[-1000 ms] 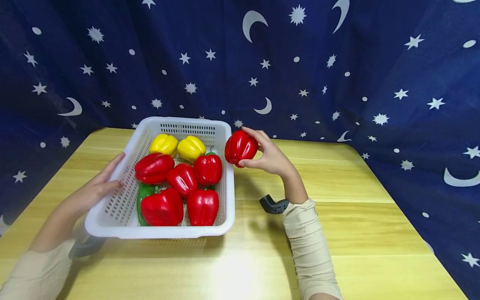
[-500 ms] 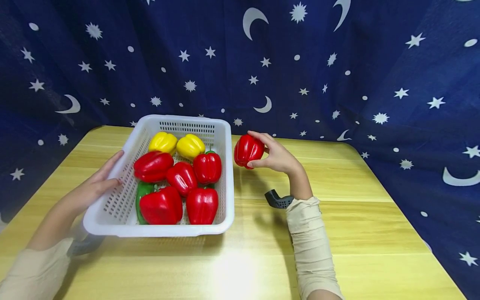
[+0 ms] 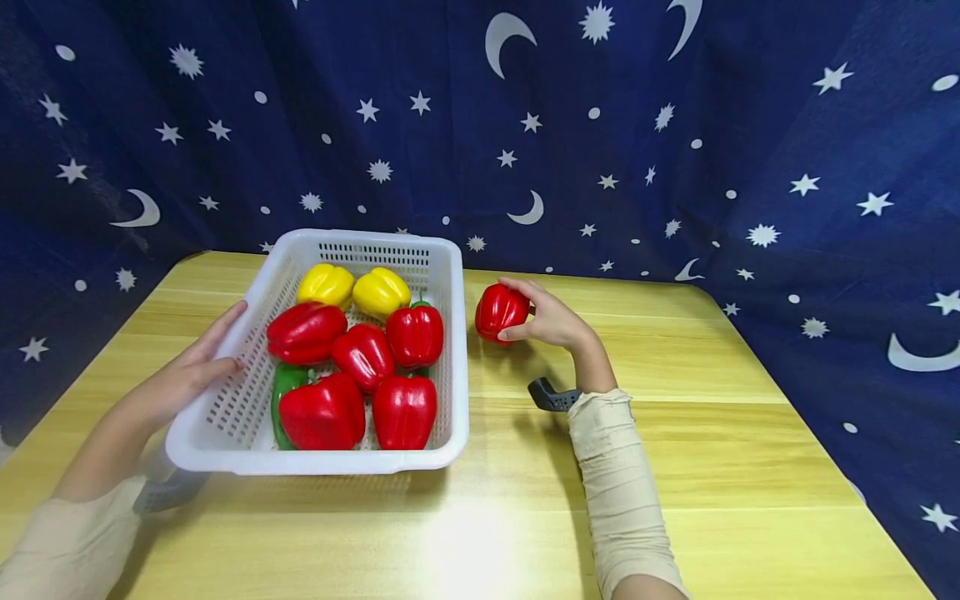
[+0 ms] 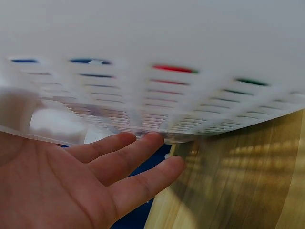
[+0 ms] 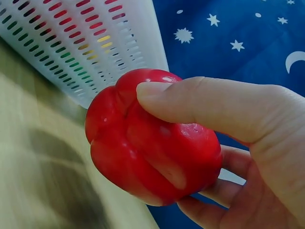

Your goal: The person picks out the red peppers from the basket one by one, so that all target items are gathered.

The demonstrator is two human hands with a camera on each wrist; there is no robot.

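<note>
My right hand (image 3: 551,319) grips a red bell pepper (image 3: 501,313) just to the right of the white basket (image 3: 459,392). In the right wrist view the thumb lies across the top of the pepper (image 5: 147,143) and the other fingers reach round beneath it. My left hand (image 3: 191,375) holds the basket's left side, its thumb over the rim; several fingers (image 4: 143,183) show along the outer wall in the left wrist view. Inside the basket lie two yellow bell peppers (image 3: 381,293), several red bell peppers (image 3: 324,412) and a green one (image 3: 288,385), partly covered.
Under everything is a light wooden table (image 3: 720,475). A dark blue curtain (image 3: 637,125) with white moons and stars hangs behind its far edge and down the right side. A dark grey curved piece (image 3: 551,395) sits by my right wrist.
My right hand has carried the red bell pepper away from the basket's right rim, rightward and down toward the table. The left hand and basket have stayed nearly in place.
</note>
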